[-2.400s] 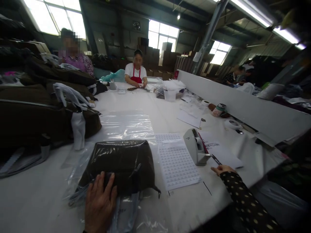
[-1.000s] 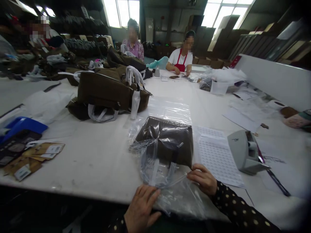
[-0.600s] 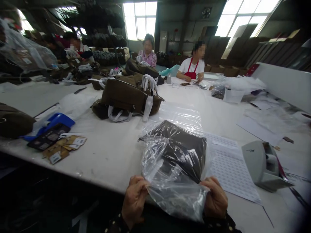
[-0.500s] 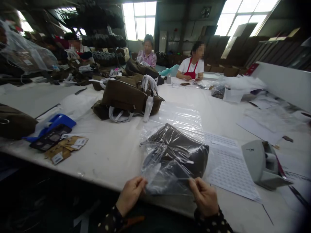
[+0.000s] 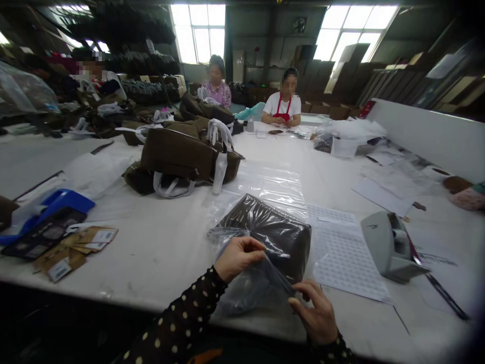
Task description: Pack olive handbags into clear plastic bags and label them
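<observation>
A dark olive bag (image 5: 282, 235) lies inside a clear plastic bag (image 5: 246, 293) at the near edge of the table. My left hand (image 5: 240, 258) pinches the film over the bag's near side. Lower and to the right, my right hand (image 5: 314, 311) grips the film's edge between thumb and fingers. Between the two hands the plastic is drawn into a taut slanting fold. More clear film (image 5: 265, 177) spreads flat behind the wrapped bag.
Brown bags (image 5: 178, 154) with white-wrapped handles lie beyond. At left are a blue tape dispenser (image 5: 64, 205) and cardboard tags (image 5: 76, 250). A printed sheet (image 5: 348, 253) and a grey dispenser (image 5: 390, 247) stand right. Co-workers, including one in a red apron (image 5: 282, 106), sit across the table (image 5: 151, 258).
My left hand has moved up and right over the wrapped bag, bringing the film with it. The plastic's near edge, stretched straight before, is now gathered into a slanting fold. The view has shifted right.
</observation>
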Motion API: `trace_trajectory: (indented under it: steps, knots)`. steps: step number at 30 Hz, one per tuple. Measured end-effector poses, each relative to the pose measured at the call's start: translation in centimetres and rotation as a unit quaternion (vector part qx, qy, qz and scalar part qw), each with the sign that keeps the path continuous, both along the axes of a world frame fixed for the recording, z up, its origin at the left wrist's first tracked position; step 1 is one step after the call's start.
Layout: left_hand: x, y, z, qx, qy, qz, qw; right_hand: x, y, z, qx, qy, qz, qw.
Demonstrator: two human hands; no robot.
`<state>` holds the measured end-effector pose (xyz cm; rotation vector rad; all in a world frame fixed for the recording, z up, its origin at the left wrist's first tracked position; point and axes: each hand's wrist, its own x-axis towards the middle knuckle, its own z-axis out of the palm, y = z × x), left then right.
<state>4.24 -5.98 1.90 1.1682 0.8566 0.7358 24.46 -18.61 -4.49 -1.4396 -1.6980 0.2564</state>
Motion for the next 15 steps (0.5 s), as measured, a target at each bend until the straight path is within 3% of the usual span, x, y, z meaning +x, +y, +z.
trace_trajectory:
  steps: [4, 7, 9, 13, 15]
  knots:
    - [-0.8, 0.4, 0.7, 0.074, 0.010, 0.097, 0.992, 0.2, 0.0, -1.0, 0.018, 0.010, -0.015, 1.000]
    - [-2.6, 1.1, 1.4, 0.158, 0.044, 0.148, 0.975, -0.3, -0.1, -2.1, 0.023, 0.071, -0.067, 0.995]
    - [-4.1, 1.4, 1.9, 0.223, 0.081, 0.081, 0.968, -0.8, -0.1, -2.6, 0.000, 0.108, -0.112, 0.988]
    - [-6.3, 0.4, 2.5, 0.287, 0.122, -0.183, 0.932, -1.5, 0.1, -2.6, -0.040, 0.141, -0.153, 0.977]
    - [-6.1, -0.2, 2.9, 0.289, 0.108, -0.220, 0.925, -1.6, 0.2, -2.3, -0.043, 0.149, -0.154, 0.976]
